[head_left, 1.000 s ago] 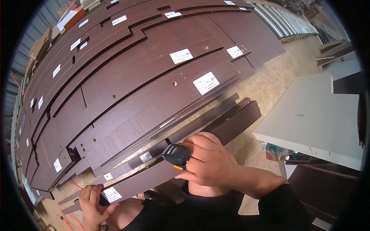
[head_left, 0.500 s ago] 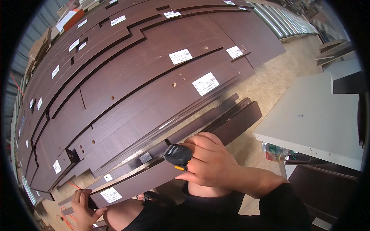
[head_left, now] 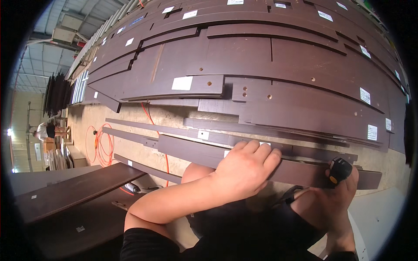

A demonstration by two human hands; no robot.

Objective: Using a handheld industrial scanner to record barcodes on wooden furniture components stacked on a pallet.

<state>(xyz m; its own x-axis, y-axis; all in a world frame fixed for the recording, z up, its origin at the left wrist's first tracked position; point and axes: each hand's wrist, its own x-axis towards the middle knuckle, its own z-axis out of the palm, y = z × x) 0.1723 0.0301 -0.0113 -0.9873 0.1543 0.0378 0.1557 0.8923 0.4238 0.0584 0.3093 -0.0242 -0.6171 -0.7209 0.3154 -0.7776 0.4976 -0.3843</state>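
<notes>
The left hand point(head_left: 244, 169) lies flat, fingers together, on the long dark brown wooden strip point(head_left: 196, 153) lying across the floor, while the right hand point(head_left: 337, 195), curled, wears a small black-and-yellow ring scanner point(head_left: 339, 169), best aimed squarely at a white label.

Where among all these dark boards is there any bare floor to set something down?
Bare concrete floor shows between the big spread of dark brown wooden panels and the long narrow dark strips, beside the orange cable coil. It is crowded where the left hand presses the strips.
</notes>
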